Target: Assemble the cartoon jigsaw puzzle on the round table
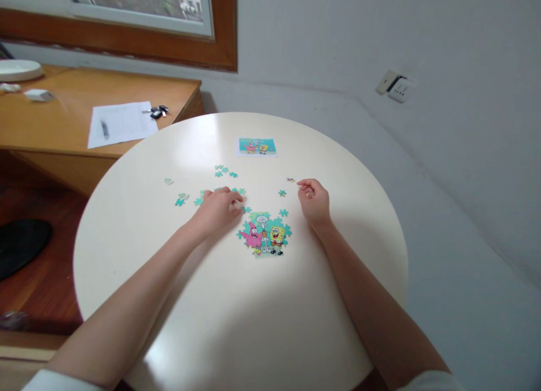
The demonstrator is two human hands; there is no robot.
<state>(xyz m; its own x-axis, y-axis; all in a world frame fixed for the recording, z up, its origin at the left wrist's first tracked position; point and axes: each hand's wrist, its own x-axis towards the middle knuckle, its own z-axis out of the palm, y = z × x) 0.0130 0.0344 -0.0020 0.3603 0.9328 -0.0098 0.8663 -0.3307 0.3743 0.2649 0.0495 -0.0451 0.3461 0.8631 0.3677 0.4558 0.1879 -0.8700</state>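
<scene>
On the round white surface [127, 256], a pale jigsaw piece [168, 181] lies apart at left, near a small teal cluster [181, 201]. The left hand [220, 206] is among loose teal pieces [198, 201], fingers bent; whether they grip one cannot be told. A picture card [256, 147] lies beyond the partly assembled cartoon jigsaw [265, 235], which sits between the hands. A small multicoloured piece [291, 180] lies just beside the right hand [314, 201], its fingers loosely curled and parted.
</scene>
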